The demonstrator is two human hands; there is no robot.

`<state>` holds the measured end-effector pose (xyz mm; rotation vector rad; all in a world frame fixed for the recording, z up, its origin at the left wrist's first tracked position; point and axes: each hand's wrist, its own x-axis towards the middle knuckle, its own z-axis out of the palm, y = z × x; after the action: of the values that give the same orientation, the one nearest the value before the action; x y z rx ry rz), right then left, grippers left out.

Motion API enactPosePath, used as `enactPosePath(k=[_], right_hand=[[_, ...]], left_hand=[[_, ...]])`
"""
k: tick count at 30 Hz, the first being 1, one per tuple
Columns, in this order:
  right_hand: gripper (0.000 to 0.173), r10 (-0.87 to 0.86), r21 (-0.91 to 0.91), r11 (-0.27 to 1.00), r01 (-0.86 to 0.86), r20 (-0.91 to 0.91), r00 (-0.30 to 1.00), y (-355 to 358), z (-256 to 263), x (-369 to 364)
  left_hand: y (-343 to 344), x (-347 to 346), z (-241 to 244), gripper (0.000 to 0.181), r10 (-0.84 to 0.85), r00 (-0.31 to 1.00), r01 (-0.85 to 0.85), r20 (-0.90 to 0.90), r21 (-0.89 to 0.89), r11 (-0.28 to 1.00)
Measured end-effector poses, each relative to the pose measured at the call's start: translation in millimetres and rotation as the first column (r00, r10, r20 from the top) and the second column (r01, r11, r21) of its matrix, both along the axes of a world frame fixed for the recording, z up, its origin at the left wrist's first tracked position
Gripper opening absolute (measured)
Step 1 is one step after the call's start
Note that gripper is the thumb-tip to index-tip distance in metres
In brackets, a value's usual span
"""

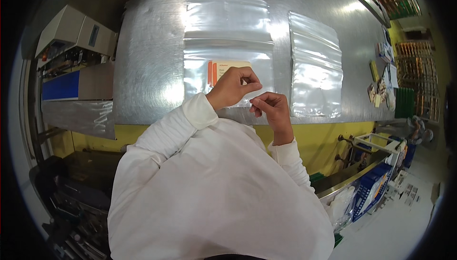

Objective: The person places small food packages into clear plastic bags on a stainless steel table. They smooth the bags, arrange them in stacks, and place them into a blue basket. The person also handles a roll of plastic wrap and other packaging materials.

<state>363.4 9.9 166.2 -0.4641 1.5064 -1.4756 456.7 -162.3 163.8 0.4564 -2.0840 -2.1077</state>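
My left hand (235, 86) hovers over a stack of clear plastic bags (228, 21), its thumb and index finger pinched together. Under it, partly hidden, lies a cream and orange printed piece (234, 63) that bears writing; I cannot tell whether it is a label or packaging. My right hand (273, 108) is just to the right and nearer my body, with thumb and fingertips drawn together beside the bags' near edge. Whether either hand pinches something thin is too small to tell. A second stack of clear plastic bags (316, 67) lies to the right.
The bags lie on a steel table (153, 46). A white and blue machine (80, 35) stands left. Small items and papers (383, 81) lie at the table's right end. A trolley with a blue crate (371, 188) stands lower right; loaded racks (416, 67) stand beyond.
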Motion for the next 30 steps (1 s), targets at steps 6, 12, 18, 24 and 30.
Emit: enactPosePath(k=[6, 12, 18, 24, 30], right_hand=[[0.012, -0.165, -0.018, 0.986, 0.167, 0.059, 0.984, 41.0, -16.1, 8.5], [0.011, -0.512, -0.065, 0.845, 0.530, 0.183, 0.839, 118.7, -57.1, 20.0], [0.014, -0.886, 0.108, 0.440, 0.891, 0.215, 0.412, 220.0, -161.2, 62.7], [0.018, -0.987, 0.646, -0.004, 0.764, -0.125, 0.100, 332.2, -315.7, 172.3], [0.037, -0.903, 0.723, -0.422, 0.546, -0.281, -0.326, 397.7, -437.8, 299.7]], left_hand=[[7.6, -17.6, -0.2, 0.016, -0.075, 0.996, 0.079, 0.040, -0.116, 0.990], [18.4, -38.6, -17.0, 0.014, -0.044, 0.997, 0.039, 0.056, 0.093, 0.995], [10.4, -18.2, -37.5, 0.017, -0.160, 0.967, 0.152, 0.200, 0.055, 0.987], [-2.0, 24.4, -68.0, 0.017, -0.167, 0.909, 0.113, 0.383, 0.160, 0.981], [-9.0, 52.8, -72.2, 0.018, -0.126, 0.865, 0.107, 0.485, 0.066, 0.992]])
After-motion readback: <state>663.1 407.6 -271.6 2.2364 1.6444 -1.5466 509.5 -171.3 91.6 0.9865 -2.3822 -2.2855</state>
